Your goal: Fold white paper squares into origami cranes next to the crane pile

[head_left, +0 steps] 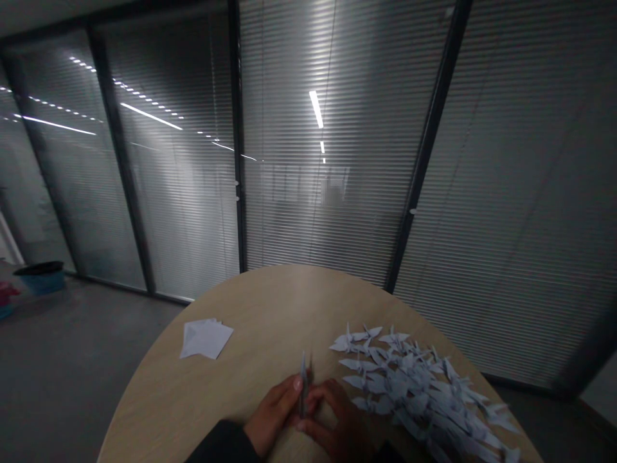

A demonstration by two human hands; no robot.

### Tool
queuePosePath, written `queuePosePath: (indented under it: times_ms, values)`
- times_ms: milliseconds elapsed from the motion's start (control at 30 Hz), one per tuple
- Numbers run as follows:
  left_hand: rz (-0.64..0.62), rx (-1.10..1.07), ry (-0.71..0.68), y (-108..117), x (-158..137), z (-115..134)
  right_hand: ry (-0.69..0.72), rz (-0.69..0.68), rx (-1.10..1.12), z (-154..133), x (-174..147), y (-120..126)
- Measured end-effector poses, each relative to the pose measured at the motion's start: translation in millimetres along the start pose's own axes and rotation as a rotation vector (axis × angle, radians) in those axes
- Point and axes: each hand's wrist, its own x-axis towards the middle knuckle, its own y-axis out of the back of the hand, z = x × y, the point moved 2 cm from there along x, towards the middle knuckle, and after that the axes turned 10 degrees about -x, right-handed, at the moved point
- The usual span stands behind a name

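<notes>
A narrow folded piece of white paper [303, 376] stands upright, edge-on to me, low over the front middle of the table. My left hand [274, 411] is closed on its left side, the thumb pressed against the paper. From the right, my right hand [335, 415] pinches the same paper, its fingers curled and partly shadowed. Many folded white paper cranes [414, 386] lie crowded just right of my right hand. Off to the left is a small loose stack of white paper sheets [207, 339], apart from both hands.
The round wooden table [289, 296] has its far edge close to glass partitions with blinds [332, 225]. On the floor at the far left stand a blue bin with a black liner [42, 278] and a red object [6, 292].
</notes>
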Motion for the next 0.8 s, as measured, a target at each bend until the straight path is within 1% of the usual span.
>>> queuePosePath:
  times_ms: [100,200,300,367,467,567,633,733,800]
  values:
    - [-0.024,-0.013,-0.024,-1.3,0.1,2.9,0.006,0.009,-0.02,-0.8,0.3,0.4]
    - [-0.02,-0.031,-0.017,-0.7,0.2,2.1,-0.012,0.027,-0.036,-0.1,-0.2,-1.5]
    - [0.008,-0.05,-0.005,1.3,0.5,-0.8,-0.044,0.004,-0.027,1.0,-0.8,-3.3]
    - [0.004,-0.085,-0.008,1.8,1.1,-2.6,-0.07,-0.019,-0.001,1.2,-0.6,-3.1]
    - [0.011,-0.207,0.012,1.3,2.5,-6.2,-0.136,-0.05,0.043,-0.8,1.1,-0.5]
    - [0.082,-0.429,0.074,0.5,3.6,-11.3,-0.265,-0.075,0.071,-4.2,4.5,4.1]
    - [0.109,-0.566,0.127,-0.6,3.6,-13.8,-0.342,-0.099,0.095,-6.2,7.1,7.3]
    - [0.098,-0.67,0.172,-1.8,3.1,-13.5,-0.399,-0.108,0.145,-6.5,9.8,10.8]
    - [0.103,-0.7,0.183,-1.2,2.8,-11.6,-0.401,-0.108,0.17,-4.2,10.3,11.5]
